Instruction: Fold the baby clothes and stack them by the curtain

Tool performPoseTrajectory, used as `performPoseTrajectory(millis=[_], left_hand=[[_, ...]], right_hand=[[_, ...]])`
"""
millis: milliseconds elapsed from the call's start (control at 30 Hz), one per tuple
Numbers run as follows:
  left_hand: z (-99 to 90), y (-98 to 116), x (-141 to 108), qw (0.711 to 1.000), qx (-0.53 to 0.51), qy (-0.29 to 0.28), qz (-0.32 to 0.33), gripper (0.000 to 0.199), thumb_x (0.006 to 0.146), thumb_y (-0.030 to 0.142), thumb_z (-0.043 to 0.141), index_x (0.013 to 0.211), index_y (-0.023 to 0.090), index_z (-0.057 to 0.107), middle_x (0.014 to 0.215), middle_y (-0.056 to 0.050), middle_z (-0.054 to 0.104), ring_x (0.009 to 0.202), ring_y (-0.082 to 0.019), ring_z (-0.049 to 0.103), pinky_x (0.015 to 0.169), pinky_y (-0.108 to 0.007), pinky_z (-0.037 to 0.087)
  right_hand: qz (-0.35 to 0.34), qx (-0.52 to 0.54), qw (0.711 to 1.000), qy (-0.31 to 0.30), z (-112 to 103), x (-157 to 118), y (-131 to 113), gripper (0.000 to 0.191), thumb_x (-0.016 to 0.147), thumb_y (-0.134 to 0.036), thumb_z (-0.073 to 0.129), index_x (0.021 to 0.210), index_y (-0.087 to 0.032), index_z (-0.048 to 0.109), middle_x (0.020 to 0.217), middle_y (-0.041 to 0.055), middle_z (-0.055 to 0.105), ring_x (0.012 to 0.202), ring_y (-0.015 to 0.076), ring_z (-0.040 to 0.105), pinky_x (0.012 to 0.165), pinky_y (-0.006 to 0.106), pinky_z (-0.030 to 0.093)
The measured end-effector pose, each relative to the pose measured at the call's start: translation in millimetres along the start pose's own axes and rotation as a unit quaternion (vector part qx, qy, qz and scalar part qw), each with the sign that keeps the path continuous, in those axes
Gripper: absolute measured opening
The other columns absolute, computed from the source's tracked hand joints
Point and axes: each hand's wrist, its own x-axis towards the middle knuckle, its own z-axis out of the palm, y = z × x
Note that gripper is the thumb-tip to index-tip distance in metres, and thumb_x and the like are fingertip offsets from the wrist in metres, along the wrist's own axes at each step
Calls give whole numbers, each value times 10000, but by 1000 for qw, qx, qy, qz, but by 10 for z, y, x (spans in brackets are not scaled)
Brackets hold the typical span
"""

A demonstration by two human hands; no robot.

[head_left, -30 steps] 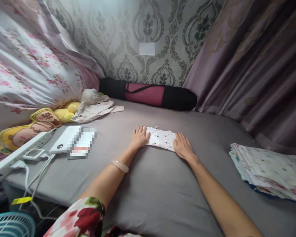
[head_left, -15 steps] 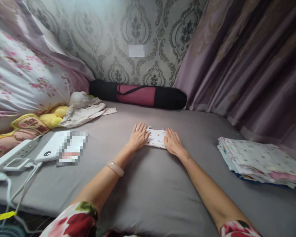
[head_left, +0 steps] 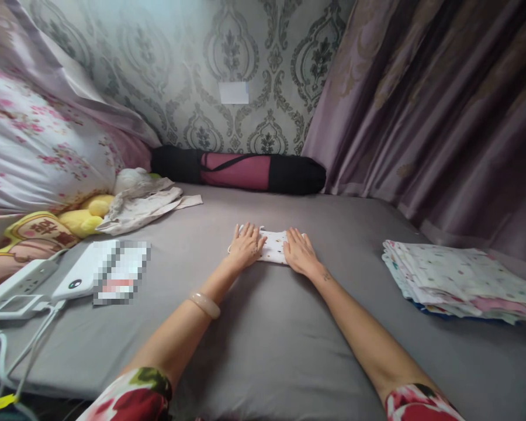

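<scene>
A small folded white cloth [head_left: 274, 248] with a sparse dark print lies flat on the grey bed sheet [head_left: 263, 339]. My left hand [head_left: 247, 244] rests palm down on its left end, fingers stretched out. On the opposite end lies my right hand [head_left: 298, 250], also flat with its fingers extended. Between the two hands the cloth's middle shows; both ends are partly covered by my palms. A thin white strip peeks out past the left hand. Neither hand grips anything.
At the right is a stack of folded printed cloths [head_left: 456, 278]. A black and maroon roll bag [head_left: 236, 171] lies along the wall. On the left are a crumpled pale garment [head_left: 140, 204], yellow plush toys [head_left: 85, 219], a power strip [head_left: 20, 286] with cables and a white device [head_left: 81, 275].
The view has shifted slightly. My right hand lies a little further over the cloth's right end, and more of the cloth shows beyond my left hand. Both hands stay flat.
</scene>
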Motion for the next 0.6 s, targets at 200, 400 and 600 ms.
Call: performPoseTrajectory(millis=[200,400,600], left_hand=[[138,136,-13,999,-19,-42,13,507,997,415,238,1422,194,406,1527,-114,373,1434,-270,288,1158,-504,217],[151,95,10,997,-49,-62,10,516,995,421,267,1412,156,415,1540,-143,338,1443,-291,259,1162,-525,198],[-11,101,154,987,-146,11,-68,442,1009,323,186,1312,231,494,1427,-79,511,1367,-210,397,1147,-498,252]], right_hand=[[-22,13,1000,19,199,13,-123,566,980,-288,239,1471,-31,349,1554,138,301,1445,225,237,1189,382,109],[-12,18,1000,-3,204,34,-90,558,980,-294,251,1477,-57,342,1561,135,287,1449,226,227,1183,392,120],[-38,47,998,10,45,131,-389,546,977,-275,278,1468,-48,353,1547,160,312,1443,247,238,1171,400,152]])
